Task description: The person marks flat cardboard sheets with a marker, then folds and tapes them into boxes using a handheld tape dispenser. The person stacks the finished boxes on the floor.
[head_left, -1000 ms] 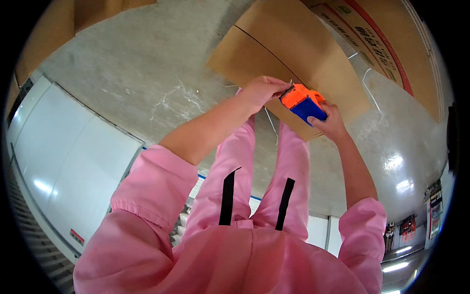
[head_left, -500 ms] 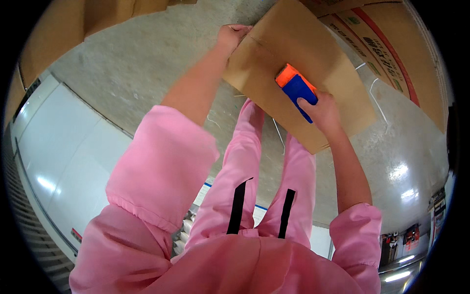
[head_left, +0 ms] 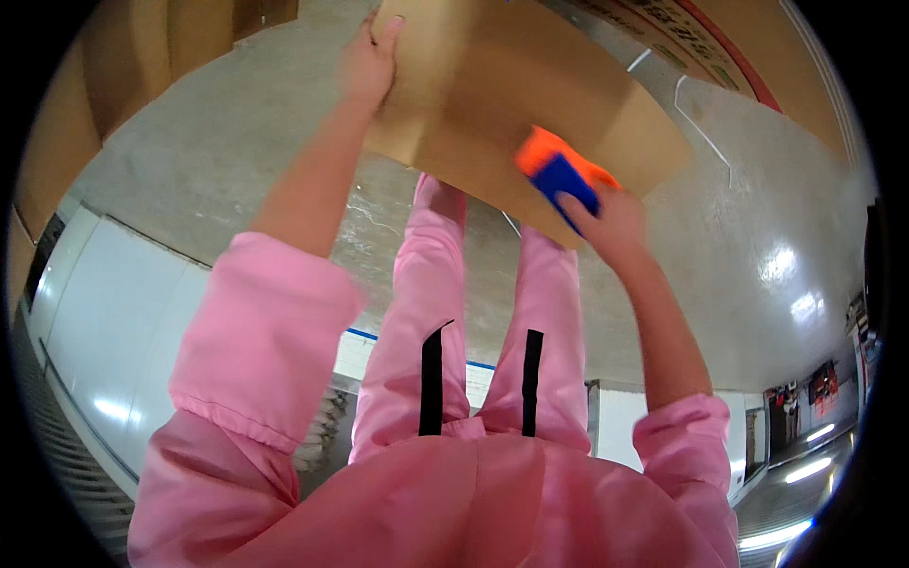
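Observation:
A brown cardboard box (head_left: 492, 85) stands on the floor in front of my legs. My left hand (head_left: 367, 57) grips its far left edge at the top of the view. My right hand (head_left: 606, 222) holds an orange and blue tape dispenser (head_left: 559, 172) pressed against the box's near right side. My pink sleeves and trousers fill the lower part of the view.
Grey concrete floor (head_left: 237, 161) with white markings lies around the box. More cardboard boxes (head_left: 114, 66) stand at the upper left, and a large box with red stripes (head_left: 720, 47) at the upper right. White panels (head_left: 104, 341) lie to the left.
My left hand has moved up and to the left along the box to its far edge. My right hand with the dispenser has slid down toward the box's near edge.

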A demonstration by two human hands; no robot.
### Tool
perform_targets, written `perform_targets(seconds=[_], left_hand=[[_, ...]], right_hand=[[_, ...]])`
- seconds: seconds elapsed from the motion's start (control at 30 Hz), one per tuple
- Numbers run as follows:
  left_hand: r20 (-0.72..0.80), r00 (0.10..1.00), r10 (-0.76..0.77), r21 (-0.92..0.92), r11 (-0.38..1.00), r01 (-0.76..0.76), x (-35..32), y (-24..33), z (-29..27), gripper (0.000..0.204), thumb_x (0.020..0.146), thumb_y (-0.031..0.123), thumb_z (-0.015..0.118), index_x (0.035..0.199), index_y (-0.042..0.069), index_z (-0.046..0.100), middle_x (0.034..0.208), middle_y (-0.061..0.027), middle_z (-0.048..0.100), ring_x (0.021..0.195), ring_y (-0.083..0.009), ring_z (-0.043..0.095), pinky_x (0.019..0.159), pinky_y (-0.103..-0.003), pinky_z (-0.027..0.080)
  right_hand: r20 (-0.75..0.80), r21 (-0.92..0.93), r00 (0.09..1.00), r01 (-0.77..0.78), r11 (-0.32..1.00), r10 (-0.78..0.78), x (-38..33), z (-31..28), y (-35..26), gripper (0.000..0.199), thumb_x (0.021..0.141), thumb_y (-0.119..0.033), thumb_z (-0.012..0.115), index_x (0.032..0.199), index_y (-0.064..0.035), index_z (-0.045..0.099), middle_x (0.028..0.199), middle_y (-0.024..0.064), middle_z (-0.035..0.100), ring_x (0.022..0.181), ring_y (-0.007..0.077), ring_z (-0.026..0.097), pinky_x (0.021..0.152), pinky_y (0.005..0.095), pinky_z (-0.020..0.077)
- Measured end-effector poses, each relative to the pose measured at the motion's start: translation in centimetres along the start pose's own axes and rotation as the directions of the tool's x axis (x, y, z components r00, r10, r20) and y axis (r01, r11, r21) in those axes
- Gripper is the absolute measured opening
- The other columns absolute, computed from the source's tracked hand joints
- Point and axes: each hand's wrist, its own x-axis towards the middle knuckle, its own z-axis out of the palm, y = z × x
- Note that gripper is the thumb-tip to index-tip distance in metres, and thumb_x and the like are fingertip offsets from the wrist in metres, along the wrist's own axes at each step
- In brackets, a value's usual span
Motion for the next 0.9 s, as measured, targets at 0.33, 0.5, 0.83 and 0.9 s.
perform_targets(seconds=[0.33, 0.5, 0.83, 0.9], left_hand=[[0.146, 0.984, -0.106, -0.119, 0.985, 0.124, 1.8, -1.3, -1.5, 0.076, 0.097, 0.067, 0.048, 0.118, -0.003, 0.068, 0.104, -0.0198, 0.073, 0.099, -0.0310, 0.068, 0.091, -0.039, 0.050], [0.108, 0.994, -0.021, -0.160, 0.986, 0.038, 2.7, -1.2, -1.7, 0.084, 0.097, 0.069, 0.048, 0.114, -0.010, 0.068, 0.102, -0.0209, 0.073, 0.100, -0.0291, 0.067, 0.093, -0.040, 0.049], [0.006, 0.967, -0.255, -0.621, 0.757, 0.204, -12.3, -4.2, -10.7, 0.059, 0.107, 0.046, 0.042, 0.130, -0.006, 0.058, 0.124, -0.0124, 0.063, 0.114, -0.0198, 0.055, 0.101, -0.036, 0.042], [-0.132, 0.946, -0.298, -0.490, 0.849, 0.199, -20.7, -8.8, -14.7, 0.057, 0.106, 0.043, 0.039, 0.137, -0.002, 0.052, 0.132, -0.0122, 0.056, 0.122, -0.0236, 0.050, 0.106, -0.039, 0.039]], right_hand=[[-0.117, 0.241, 0.923, -0.331, 0.912, 0.366, 6.9, 11.1, 22.2, 0.048, 0.089, -0.044, 0.065, 0.096, 0.0039, 0.072, 0.084, 0.0256, 0.071, 0.078, 0.0357, 0.073, 0.068, 0.0460, 0.0539], [-0.044, 0.940, 0.867, -0.133, 0.315, 0.497, 13.2, 20.9, 26.9, 0.042, 0.091, -0.037, 0.062, 0.101, 0.0035, 0.071, 0.087, 0.0140, 0.074, 0.075, 0.0230, 0.069, 0.062, 0.0412, 0.0508], [-0.036, 0.955, 0.829, -0.137, 0.264, 0.558, 6.0, 14.4, 19.8, 0.046, 0.093, -0.044, 0.062, 0.121, -0.0072, 0.067, 0.093, 0.0071, 0.073, 0.078, 0.0217, 0.067, 0.066, 0.0407, 0.0519], [0.053, 0.998, 0.819, -0.024, -0.058, 0.572, 5.9, 11.7, 17.0, 0.042, 0.095, -0.043, 0.061, 0.119, -0.0088, 0.068, 0.093, 0.0092, 0.074, 0.080, 0.0247, 0.070, 0.068, 0.0415, 0.0536]])
